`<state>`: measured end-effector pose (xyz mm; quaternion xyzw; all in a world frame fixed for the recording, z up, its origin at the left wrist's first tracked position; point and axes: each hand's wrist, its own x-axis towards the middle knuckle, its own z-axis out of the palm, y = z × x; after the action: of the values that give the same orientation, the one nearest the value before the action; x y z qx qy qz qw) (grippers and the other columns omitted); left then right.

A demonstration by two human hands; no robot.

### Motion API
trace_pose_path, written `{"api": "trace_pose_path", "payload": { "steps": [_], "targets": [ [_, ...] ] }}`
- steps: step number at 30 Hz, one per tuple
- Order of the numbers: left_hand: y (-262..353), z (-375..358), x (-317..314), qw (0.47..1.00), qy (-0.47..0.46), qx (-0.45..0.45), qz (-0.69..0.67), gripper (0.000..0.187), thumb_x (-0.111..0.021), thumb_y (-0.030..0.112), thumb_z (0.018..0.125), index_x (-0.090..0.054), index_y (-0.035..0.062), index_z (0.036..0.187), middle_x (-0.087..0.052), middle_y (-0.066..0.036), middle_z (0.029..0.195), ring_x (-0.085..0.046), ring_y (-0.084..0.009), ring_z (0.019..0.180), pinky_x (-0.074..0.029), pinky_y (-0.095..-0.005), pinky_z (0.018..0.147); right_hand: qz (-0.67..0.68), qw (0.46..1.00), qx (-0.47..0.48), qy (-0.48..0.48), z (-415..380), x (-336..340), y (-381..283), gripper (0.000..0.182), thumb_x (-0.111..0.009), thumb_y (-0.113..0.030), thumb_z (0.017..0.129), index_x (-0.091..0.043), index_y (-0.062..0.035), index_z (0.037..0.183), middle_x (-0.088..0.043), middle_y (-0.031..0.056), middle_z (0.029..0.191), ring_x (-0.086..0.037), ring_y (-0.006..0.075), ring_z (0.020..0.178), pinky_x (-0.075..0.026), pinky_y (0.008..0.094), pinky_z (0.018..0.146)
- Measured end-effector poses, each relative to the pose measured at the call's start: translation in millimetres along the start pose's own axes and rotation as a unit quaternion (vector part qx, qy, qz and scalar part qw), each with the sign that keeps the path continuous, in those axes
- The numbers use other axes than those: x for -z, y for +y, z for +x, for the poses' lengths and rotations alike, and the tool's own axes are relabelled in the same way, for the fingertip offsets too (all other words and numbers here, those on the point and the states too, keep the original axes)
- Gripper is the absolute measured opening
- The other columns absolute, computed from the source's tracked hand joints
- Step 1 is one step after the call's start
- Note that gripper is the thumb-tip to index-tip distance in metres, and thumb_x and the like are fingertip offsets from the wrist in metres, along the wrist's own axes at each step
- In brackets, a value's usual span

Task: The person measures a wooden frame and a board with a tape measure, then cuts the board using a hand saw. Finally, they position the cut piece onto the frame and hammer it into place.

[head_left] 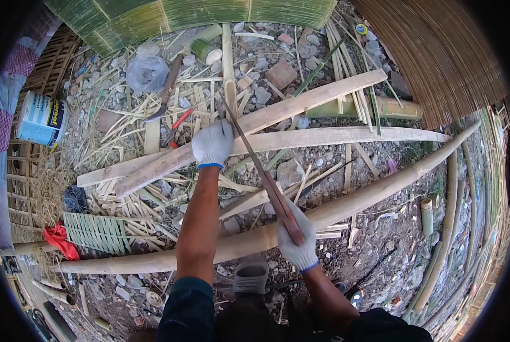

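Observation:
My left hand (213,143), in a white glove, is closed on a long wooden plank (312,100) that slants up to the right. This plank crosses over a second, slightly bowed plank (352,135) near the hand. My right hand (298,239), gloved too, is wrapped round the brown wooden handle of what looks like a handsaw (258,163). Its narrow blade is nearly edge-on and reaches across the slanted plank, close beside my left hand. The teeth cannot be made out.
A thick bamboo pole (232,245) lies across the ground before my shoe (250,277). A curved-blade knife (165,94) and a red-handled tool (181,119) rest among split strips. Rubble surrounds a plastic bag (147,73); a paint bucket (41,119) stands left.

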<state>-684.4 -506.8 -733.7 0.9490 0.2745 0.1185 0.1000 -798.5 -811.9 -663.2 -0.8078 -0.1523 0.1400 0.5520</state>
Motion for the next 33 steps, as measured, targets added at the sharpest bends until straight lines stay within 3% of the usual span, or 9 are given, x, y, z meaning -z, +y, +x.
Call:
{"api": "trace_pose_path", "payload": {
  "steps": [3,5,8,11,14,17,23,26,33],
  "targets": [
    [4.8,-4.1,8.6,1.0,0.011,-0.01,0.003,0.044,-0.044,0.041,0.107,-0.074,0.0135,0.091,-0.076,-0.019,0.085,-0.074,-0.0436,0.078,-0.059,-0.0567,0.071,-0.037,0.998,0.049,0.025,-14.1,-2.0,13.2,0.059,-0.065,-0.005,0.093,-0.056,0.0006,0.151,-0.076,0.02,0.125,-0.079,0.0287,0.101,-0.06,0.0368,0.085],
    [13.2,-6.6,17.7,0.999,0.021,-0.021,-0.012,0.047,-0.045,0.037,0.107,-0.075,0.0081,0.085,-0.076,-0.019,0.083,-0.075,-0.0418,0.074,-0.06,-0.0533,0.069,0.006,1.0,-0.024,-0.014,38.9,-10.8,-24.6,0.058,-0.065,-0.006,0.093,-0.057,-0.0009,0.15,-0.076,0.0233,0.114,-0.079,0.0342,0.097,-0.06,0.0405,0.083],
    [3.2,-2.2,8.3,1.0,0.01,-0.028,-0.01,0.047,-0.045,0.037,0.106,-0.075,0.0081,0.086,-0.076,-0.019,0.084,-0.075,-0.0419,0.075,-0.06,-0.0542,0.07,0.024,0.997,0.069,0.015,103.9,-43.2,-18.1,0.057,-0.065,-0.005,0.091,-0.059,-0.0019,0.148,-0.075,0.0249,0.103,-0.078,0.0368,0.094,-0.059,0.0403,0.081],
    [5.0,-4.8,11.0,0.999,0.025,-0.02,-0.014,0.047,-0.045,0.037,0.106,-0.075,0.0081,0.085,-0.076,-0.019,0.084,-0.075,-0.0418,0.074,-0.06,-0.0543,0.069,-0.022,0.993,0.108,0.047,57.9,-24.8,-14.5,0.056,-0.066,-0.004,0.091,-0.06,-0.0014,0.147,-0.075,0.025,0.104,-0.079,0.0364,0.095,-0.059,0.04,0.082],
    [7.6,-5.1,13.5,0.999,0.028,-0.043,0.011,0.045,-0.044,0.035,0.106,-0.075,0.0082,0.085,-0.076,-0.019,0.083,-0.074,-0.042,0.073,-0.059,-0.0546,0.069,0.121,0.992,0.007,0.037,-12.2,-7.6,25.5,0.06,-0.065,-0.003,0.09,-0.058,-0.001,0.149,-0.074,0.0271,0.118,-0.079,0.0347,0.099,-0.06,0.0377,0.082],
    [5.7,-6.0,7.1,0.999,0.043,-0.027,-0.001,0.044,-0.044,0.033,0.106,-0.075,0.0084,0.086,-0.076,-0.019,0.083,-0.074,-0.0423,0.072,-0.059,-0.055,0.068,-0.011,0.999,0.036,0.023,23.4,-2.6,-18.0,0.056,-0.065,-0.003,0.089,-0.061,0.0013,0.145,-0.075,0.0257,0.114,-0.079,0.036,0.092,-0.06,0.0382,0.079],
    [5.0,-11.6,6.1,1.0,0.014,-0.011,-0.024,0.044,-0.046,0.035,0.105,-0.075,0.0083,0.084,-0.075,-0.02,0.083,-0.074,-0.0423,0.073,-0.06,-0.0538,0.07,0.021,0.996,0.079,0.033,84.7,-36.8,-9.9,0.052,-0.067,-0.006,0.089,-0.064,0.0023,0.141,-0.075,0.0234,0.099,-0.076,0.0389,0.086,-0.058,0.0426,0.08],
    [7.3,-1.6,11.8,0.999,0.027,-0.008,-0.021,0.044,-0.047,0.035,0.105,-0.076,0.008,0.084,-0.075,-0.02,0.083,-0.074,-0.042,0.073,-0.06,-0.0539,0.07,0.046,0.999,-0.001,0.003,-0.8,1.0,9.7,0.059,-0.066,-0.002,0.092,-0.058,-0.002,0.151,-0.075,0.0228,0.127,-0.077,0.023,0.11,-0.059,0.0347,0.09],
    [9.6,-5.2,13.2,0.999,0.013,-0.001,-0.03,0.045,-0.046,0.036,0.105,-0.076,0.009,0.085,-0.076,-0.019,0.085,-0.075,-0.0409,0.075,-0.06,-0.0534,0.071,0.023,0.998,0.063,0.012,95.5,-39.5,-10.6,0.059,-0.065,-0.006,0.092,-0.057,-0.0007,0.15,-0.074,0.0247,0.114,-0.077,0.0382,0.1,-0.059,0.0409,0.086]
  ]
}}
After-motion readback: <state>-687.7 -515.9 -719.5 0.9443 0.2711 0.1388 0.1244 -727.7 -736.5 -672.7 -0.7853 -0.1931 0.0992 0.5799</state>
